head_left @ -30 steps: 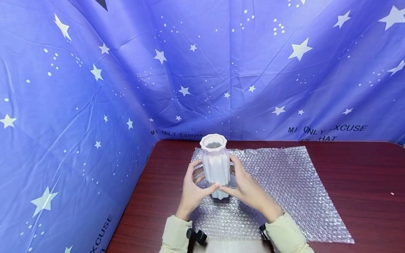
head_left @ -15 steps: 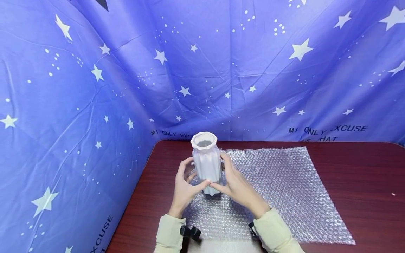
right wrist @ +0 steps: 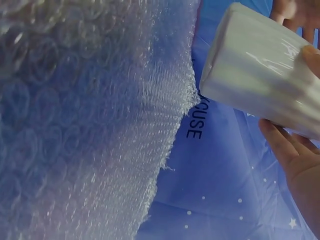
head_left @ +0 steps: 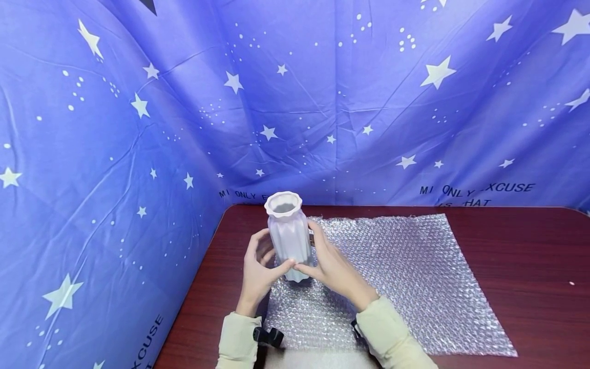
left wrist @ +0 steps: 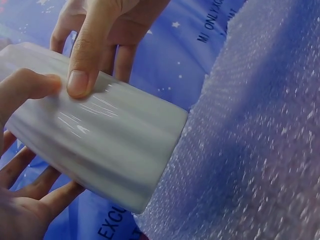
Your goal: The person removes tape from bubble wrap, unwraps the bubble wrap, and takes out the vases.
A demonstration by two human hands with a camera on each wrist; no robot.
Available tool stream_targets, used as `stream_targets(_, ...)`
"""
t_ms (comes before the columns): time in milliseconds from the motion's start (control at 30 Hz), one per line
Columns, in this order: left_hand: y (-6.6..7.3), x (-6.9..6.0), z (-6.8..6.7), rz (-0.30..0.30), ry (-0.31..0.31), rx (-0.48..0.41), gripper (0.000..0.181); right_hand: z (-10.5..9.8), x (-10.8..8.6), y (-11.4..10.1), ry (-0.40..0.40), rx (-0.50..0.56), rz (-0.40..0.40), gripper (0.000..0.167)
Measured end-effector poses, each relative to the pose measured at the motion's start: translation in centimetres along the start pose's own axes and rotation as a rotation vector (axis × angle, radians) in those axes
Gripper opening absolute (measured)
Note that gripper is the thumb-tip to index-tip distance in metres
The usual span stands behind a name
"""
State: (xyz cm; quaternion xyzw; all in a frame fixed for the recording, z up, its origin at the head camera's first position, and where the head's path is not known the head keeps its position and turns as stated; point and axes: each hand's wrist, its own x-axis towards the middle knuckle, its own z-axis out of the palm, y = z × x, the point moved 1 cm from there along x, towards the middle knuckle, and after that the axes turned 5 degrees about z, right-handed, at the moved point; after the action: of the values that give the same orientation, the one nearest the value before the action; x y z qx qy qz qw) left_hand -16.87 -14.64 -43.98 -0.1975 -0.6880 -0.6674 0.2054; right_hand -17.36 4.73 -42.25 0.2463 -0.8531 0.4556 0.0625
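A white fluted vase [head_left: 291, 241] with a scalloped rim stands nearly upright between both hands in the head view. My left hand [head_left: 258, 271] holds its left side, with the thumb across the front. On the right side, my right hand [head_left: 332, 264] grips it the same way, and the two thumbs nearly meet. Under and beside the vase lies a sheet of bubble wrap [head_left: 392, 277]. The glossy lower body of the vase [left wrist: 115, 130] fills much of the left wrist view. Whether its base touches the wrap, I cannot tell. Fingers behind the vase are partly hidden.
A dark red wooden table [head_left: 516, 256] carries the wrap. Blue cloth with white stars [head_left: 341, 102] hangs behind and on the left. One small white speck [head_left: 571, 283] lies at the table's right.
Both hands have carried the vase leftward and slightly away from me, towards the left edge of the bubble wrap. The grip looks unchanged. The bubble wrap's right part stays in place.
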Motion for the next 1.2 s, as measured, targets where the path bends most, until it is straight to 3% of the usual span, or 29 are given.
stream_targets(900,-0.8,0.3,-2.9,-0.014,0.123,0.031,0.079,2.7,3.1,-0.5,-0.036,-0.061,-0.022,0.099)
stream_targets(1200,-0.5,0.9,-3.8,-0.002,0.155,0.036,0.08,3.3,4.2,-1.0,-0.062,-0.021,-0.025,0.095)
